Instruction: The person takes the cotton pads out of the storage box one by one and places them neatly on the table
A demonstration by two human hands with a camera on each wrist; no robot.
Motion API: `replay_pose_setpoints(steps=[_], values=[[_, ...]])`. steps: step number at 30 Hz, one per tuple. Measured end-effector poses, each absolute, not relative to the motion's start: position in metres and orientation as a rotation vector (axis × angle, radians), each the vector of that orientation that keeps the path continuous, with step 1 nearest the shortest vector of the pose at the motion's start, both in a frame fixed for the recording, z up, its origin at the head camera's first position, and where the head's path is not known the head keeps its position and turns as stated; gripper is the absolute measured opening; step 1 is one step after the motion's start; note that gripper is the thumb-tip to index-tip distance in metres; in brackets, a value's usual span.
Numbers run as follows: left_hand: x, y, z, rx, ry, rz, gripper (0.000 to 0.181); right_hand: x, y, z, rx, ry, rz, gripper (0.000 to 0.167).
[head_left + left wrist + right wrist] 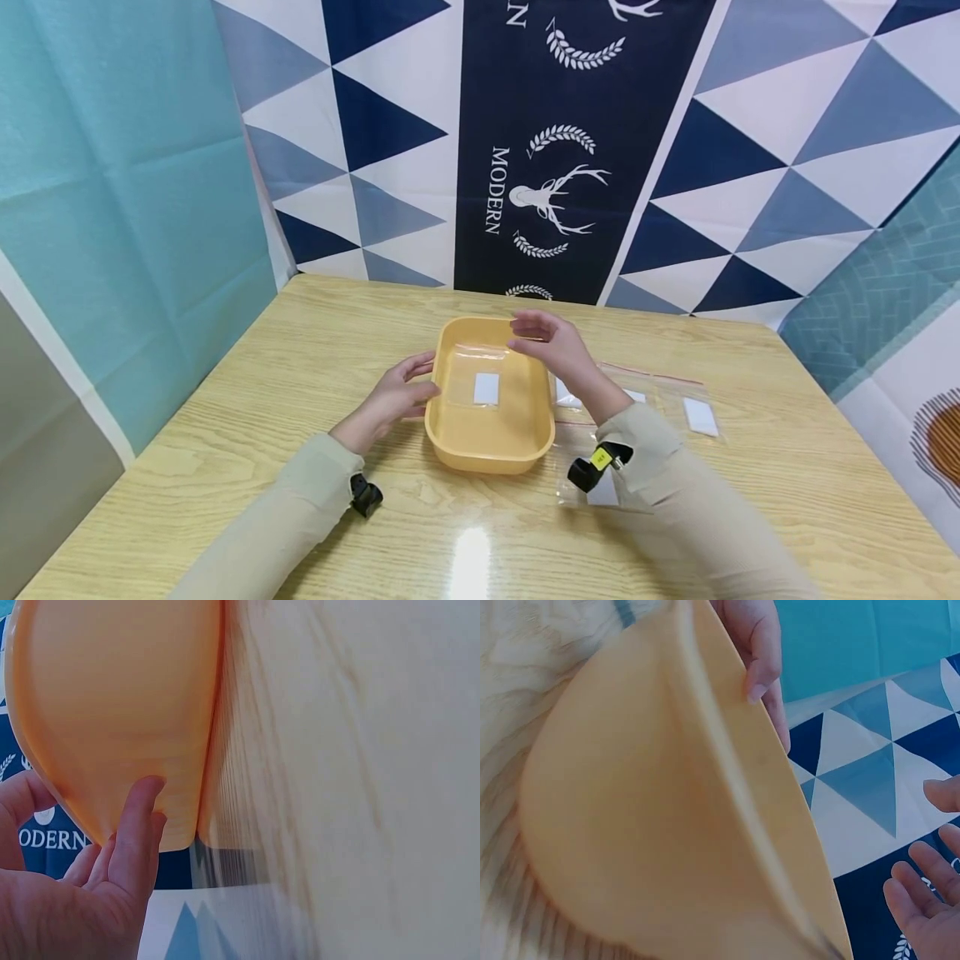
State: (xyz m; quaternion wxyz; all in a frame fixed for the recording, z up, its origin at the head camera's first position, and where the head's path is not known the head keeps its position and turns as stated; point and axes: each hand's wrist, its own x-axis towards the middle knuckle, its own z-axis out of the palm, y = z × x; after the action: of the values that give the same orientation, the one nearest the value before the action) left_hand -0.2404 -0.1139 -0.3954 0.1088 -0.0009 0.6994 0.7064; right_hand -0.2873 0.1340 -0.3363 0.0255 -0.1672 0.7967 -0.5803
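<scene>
A yellow plastic basin (491,450) stands on the wooden table in the head view. Inside it lies a clear zip bag with a white rectangle (486,388) in it. My left hand (386,400) holds the basin's left rim, the thumb over the edge and the fingers against the outer wall (120,720). In the left wrist view, the left hand (97,877) has its fingertips on that wall. Over the far right corner of the basin hovers my right hand (555,346), holding nothing. The right wrist view shows the right hand (930,892) apart from the basin, fingers loosely spread.
To the right of the basin lie several clear zip bags with white rectangles, one at the far right (701,417) and one nearer me (602,487), partly hidden by my right arm. A patterned cloth (405,208) hangs behind the table (360,325).
</scene>
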Motion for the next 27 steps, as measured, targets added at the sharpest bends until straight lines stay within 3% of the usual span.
replay_pose_setpoints(steps=[27], values=[[-0.237,-0.115,-0.388,0.011,2.050,2.080,0.064,-0.317,0.105,-0.339,-0.193,2.287,-2.034,0.044]])
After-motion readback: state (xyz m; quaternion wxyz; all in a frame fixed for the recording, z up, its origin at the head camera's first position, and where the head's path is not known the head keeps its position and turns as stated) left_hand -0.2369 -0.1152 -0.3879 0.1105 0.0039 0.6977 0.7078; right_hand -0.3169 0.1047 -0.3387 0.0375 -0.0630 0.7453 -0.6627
